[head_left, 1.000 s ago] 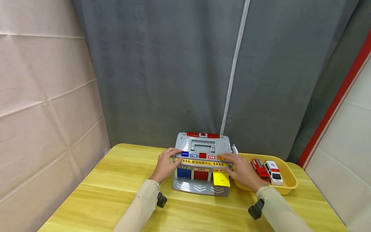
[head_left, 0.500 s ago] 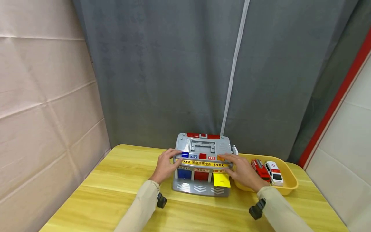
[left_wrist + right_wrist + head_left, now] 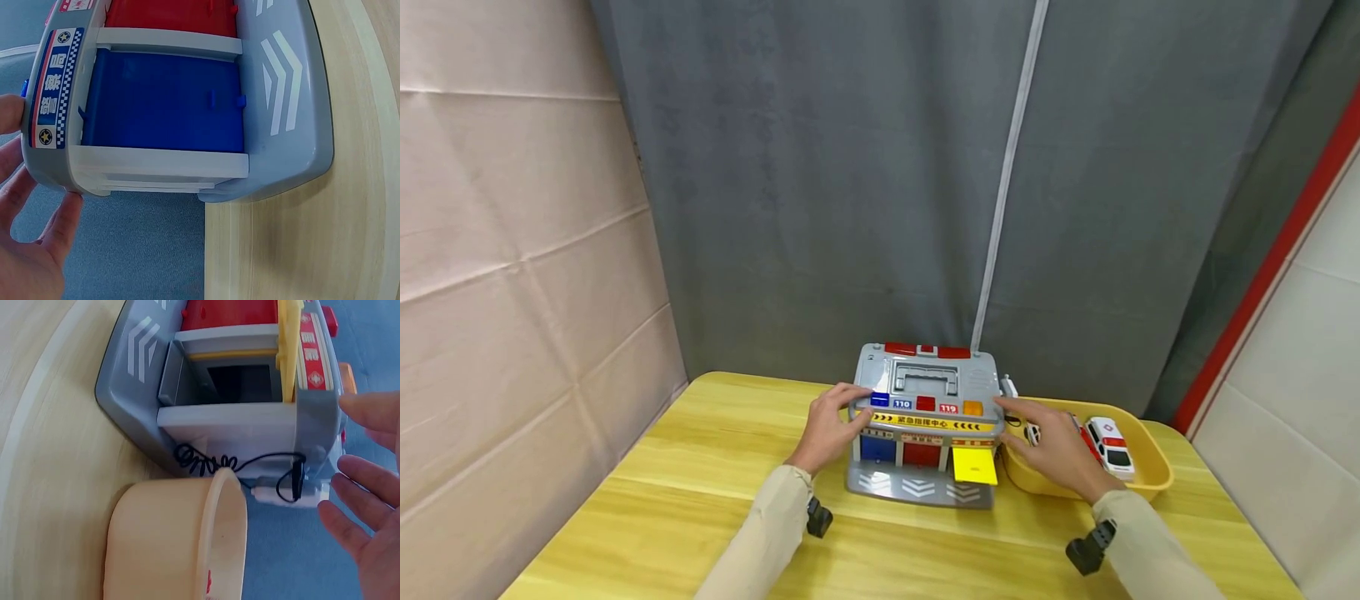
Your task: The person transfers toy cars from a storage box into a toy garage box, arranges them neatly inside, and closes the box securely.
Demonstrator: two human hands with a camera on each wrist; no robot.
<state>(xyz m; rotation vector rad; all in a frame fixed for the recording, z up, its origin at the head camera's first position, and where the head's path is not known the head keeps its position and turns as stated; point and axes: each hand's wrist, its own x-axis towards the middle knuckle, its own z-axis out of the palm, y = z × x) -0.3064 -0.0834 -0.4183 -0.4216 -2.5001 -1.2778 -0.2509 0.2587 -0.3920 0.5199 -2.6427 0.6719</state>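
A grey toy emergency station (image 3: pixel 925 422) stands on the table. Its yellow door (image 3: pixel 974 466) is raised outward, while the blue door (image 3: pixel 877 449) and red door (image 3: pixel 921 454) are down. My left hand (image 3: pixel 829 427) holds the front left corner of the roof, a finger by the blue light (image 3: pixel 880 399) and the thumb on the front edge. My right hand (image 3: pixel 1058 450) is at the right end, its fingers spread and holding nothing. The orange light (image 3: pixel 973 408) shows uncovered. In the right wrist view, the opening under the yellow door (image 3: pixel 289 350) shows a dark interior.
A yellow bin (image 3: pixel 1156 467) stands right of the station, with a white toy ambulance (image 3: pixel 1109 446) and a red toy vehicle partly behind my right hand. A black coiled cord (image 3: pixel 206 461) hangs along the station's right side. Grey curtain (image 3: pixel 820 208) backs the table.
My right hand has come off the orange light and moved right, over the near side of the bin. My left hand has stayed at the roof corner.
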